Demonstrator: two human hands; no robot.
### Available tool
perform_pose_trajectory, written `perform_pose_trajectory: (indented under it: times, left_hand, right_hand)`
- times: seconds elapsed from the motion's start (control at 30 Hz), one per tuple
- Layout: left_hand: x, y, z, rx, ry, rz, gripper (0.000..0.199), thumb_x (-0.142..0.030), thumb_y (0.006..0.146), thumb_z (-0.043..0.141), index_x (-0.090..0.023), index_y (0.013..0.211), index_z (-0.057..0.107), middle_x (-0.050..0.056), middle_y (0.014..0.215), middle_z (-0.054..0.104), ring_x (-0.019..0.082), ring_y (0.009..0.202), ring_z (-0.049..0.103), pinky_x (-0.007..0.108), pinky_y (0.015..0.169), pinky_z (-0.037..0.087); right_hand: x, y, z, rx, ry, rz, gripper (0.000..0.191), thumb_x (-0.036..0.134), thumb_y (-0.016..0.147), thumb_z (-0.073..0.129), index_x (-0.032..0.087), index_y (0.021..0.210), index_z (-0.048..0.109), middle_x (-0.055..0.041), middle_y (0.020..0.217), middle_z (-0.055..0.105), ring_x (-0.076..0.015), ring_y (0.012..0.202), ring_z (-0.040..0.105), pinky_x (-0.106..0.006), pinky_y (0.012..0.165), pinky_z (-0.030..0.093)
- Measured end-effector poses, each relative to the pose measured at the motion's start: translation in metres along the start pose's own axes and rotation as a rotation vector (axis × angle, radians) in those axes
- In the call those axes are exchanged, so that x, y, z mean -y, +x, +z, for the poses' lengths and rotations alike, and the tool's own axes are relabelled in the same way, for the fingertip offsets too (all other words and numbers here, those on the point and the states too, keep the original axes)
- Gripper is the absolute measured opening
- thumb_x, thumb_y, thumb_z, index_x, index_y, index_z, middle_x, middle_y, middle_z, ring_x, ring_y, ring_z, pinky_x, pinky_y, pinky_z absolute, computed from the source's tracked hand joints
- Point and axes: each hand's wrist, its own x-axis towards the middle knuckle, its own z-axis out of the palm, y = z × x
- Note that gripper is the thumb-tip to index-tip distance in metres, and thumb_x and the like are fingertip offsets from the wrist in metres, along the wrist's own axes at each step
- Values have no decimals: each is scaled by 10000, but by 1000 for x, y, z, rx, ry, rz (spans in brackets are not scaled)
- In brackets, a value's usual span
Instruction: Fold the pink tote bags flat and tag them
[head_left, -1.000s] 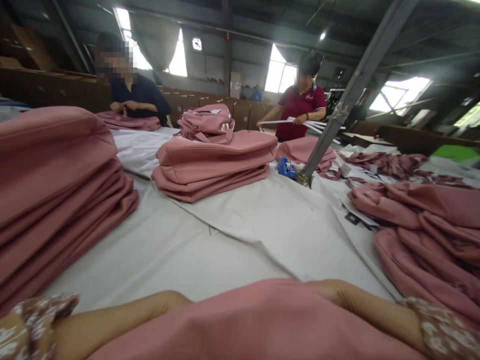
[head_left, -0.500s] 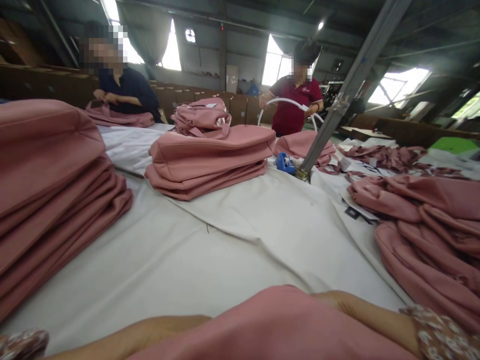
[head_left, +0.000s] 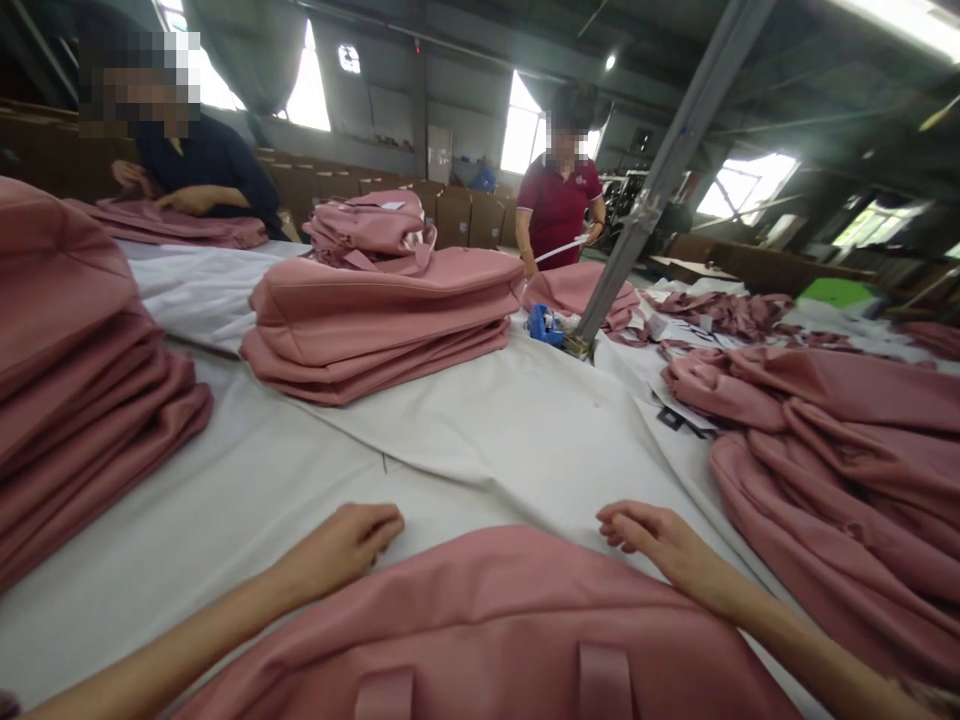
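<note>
Left hand (head_left: pixel 367 535) and right hand (head_left: pixel 641 530) have come out from behind the pink bag (head_left: pixel 495 635) on my feed, fingers released, loosely curled, flanking its far edge. The bag spreads nearer than the fingertips. Ahead of them I have white cloth (head_left: pixel 480 430) for moving, up to a bag stack (head_left: pixel 382 320); beyond the right fingers, heaped pink pieces (head_left: pixel 832 460) narrow the room.
</note>
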Motion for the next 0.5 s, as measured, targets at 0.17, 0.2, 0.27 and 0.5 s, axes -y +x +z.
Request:
perform_pose_trajectory:
  times: [0.17, 0.2, 0.27, 0.5]
  left_hand:
    - [-61, -12, -24, 158, -27, 173, 368, -531, 910, 469, -241, 1051, 647, 11, 1002, 665, 179, 886, 598, 262, 808, 450]
    - [-72, -13, -23, 217, -1, 204, 412, -547, 879, 517, -252, 1143, 630, 31, 1107, 659, 205, 966, 603, 283, 872, 448]
    - [-87, -13, -17, 275, 53, 214, 621, -600, 804, 596, -248, 1312, 539, 75, 1283, 604, 265, 1105, 580, 337, 967, 430]
    - [-128, -36, -33, 466, 131, 113, 800, -491, 608, 764, -325, 1347, 506, 18, 1072, 711, 271, 866, 671, 283, 685, 513]
  right_hand:
    - [36, -46, 1, 129, -449, -229, 350, 468, 849, 619, 282, 1144, 632, -50, 1118, 609, -220, 1002, 574, -341, 898, 455]
    - [38, -48, 4, 132, -495, -234, 405, 470, 829, 643, 287, 1189, 616, -58, 1155, 596, -230, 1020, 570, -341, 899, 459]
    - [38, -49, 11, 115, -546, -227, 468, 485, 797, 674, 285, 1216, 611, -72, 1172, 598, -248, 1020, 576, -340, 870, 476]
    - [48, -75, 10, 210, -506, -297, 210, 322, 824, 609, 298, 1017, 688, -30, 919, 682, -217, 850, 634, -299, 779, 507]
